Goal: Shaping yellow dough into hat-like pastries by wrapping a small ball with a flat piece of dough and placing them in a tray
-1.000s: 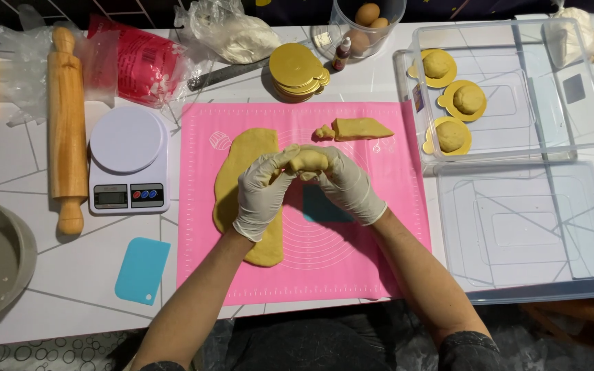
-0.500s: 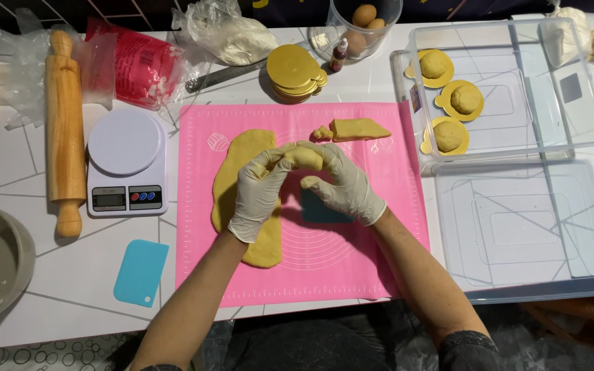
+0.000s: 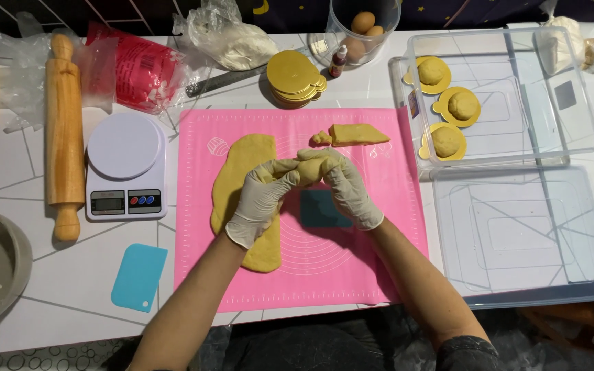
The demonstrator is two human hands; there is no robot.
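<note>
Both gloved hands, left (image 3: 259, 200) and right (image 3: 347, 185), pinch one dough lump (image 3: 309, 168) above the mat (image 3: 379, 227); three dough balls (image 3: 447, 104) sit in the tray (image 3: 586, 137) near the tabletop's far right corner

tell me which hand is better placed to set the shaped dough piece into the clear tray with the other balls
Right, probably. The right hand shares the dough piece with the left hand, but the clear tray lies on its side.

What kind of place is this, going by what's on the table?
Probably a home baking station: gloved hands shape a dough piece over a pink silicone mat, with a wooden rolling pin and a kitchen scale alongside.
</note>
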